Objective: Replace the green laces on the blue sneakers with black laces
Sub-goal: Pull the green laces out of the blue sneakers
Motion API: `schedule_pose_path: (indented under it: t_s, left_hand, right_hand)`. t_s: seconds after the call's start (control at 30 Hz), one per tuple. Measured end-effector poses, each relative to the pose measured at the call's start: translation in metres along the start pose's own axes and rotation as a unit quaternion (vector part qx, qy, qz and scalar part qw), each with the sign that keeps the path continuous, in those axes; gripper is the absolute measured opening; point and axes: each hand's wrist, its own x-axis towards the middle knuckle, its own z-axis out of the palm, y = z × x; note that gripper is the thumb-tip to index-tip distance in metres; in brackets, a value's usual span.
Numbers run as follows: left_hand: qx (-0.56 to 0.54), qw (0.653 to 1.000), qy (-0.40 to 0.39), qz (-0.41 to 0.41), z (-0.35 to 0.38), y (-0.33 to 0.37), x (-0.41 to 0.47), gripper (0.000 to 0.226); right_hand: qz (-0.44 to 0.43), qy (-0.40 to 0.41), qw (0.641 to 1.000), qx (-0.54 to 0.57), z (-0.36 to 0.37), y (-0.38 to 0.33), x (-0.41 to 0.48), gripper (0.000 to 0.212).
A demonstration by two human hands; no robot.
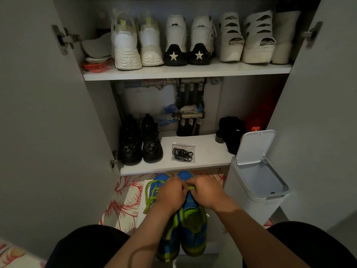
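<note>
Two blue sneakers with green trim lie side by side on the floor between my knees, toes toward the cupboard: the left one point(168, 242) and the right one point(194, 225). Green laces point(149, 194) loop loosely out to the left of the left sneaker. My left hand point(170, 194) and my right hand point(205, 192) meet over the right sneaker's front, both pinching its green lace point(190, 188). A clear bag of black laces point(183, 152) lies on the cupboard's bottom shelf point(208, 161), straight ahead.
A white bin point(257, 180) with its lid up stands at the right. Black sneakers point(141, 144) sit on the bottom shelf's left, a dark cap point(231, 132) on its right. White shoes point(173, 39) line the upper shelf. Open cupboard doors flank both sides. A red-flowered mat point(123, 202) covers the floor.
</note>
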Motion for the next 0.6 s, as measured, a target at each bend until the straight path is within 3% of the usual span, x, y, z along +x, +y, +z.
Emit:
schedule_pose_path:
  t_s: [0.2,0.37,0.47,0.53,0.6]
  left_hand:
    - [0.010,0.999,-0.032,0.005,-0.001,0.004,-0.005,0.003]
    - [-0.035,0.998,-0.046,-0.027,-0.004,0.003,-0.005,0.018]
    - [-0.026,0.998,-0.038,-0.033,0.001,0.009,-0.007,0.010]
    - [0.002,0.999,-0.005,-0.043,0.002,0.014,-0.006,0.020]
    - [0.023,0.998,0.033,-0.046,0.002,0.017,-0.004,0.023]
  right_hand:
    - [0.062,0.037,0.997,0.025,-0.008,0.006,0.002,0.016]
    - [0.124,0.157,0.979,0.037,-0.037,0.024,0.004,0.020]
    - [0.084,0.072,0.993,-0.041,-0.047,0.033,0.004,0.026]
    - [0.054,0.026,0.996,-0.069,-0.047,0.035,0.003,0.043]
    - [0.023,-0.002,0.999,-0.022,-0.045,0.035,0.000,0.066]
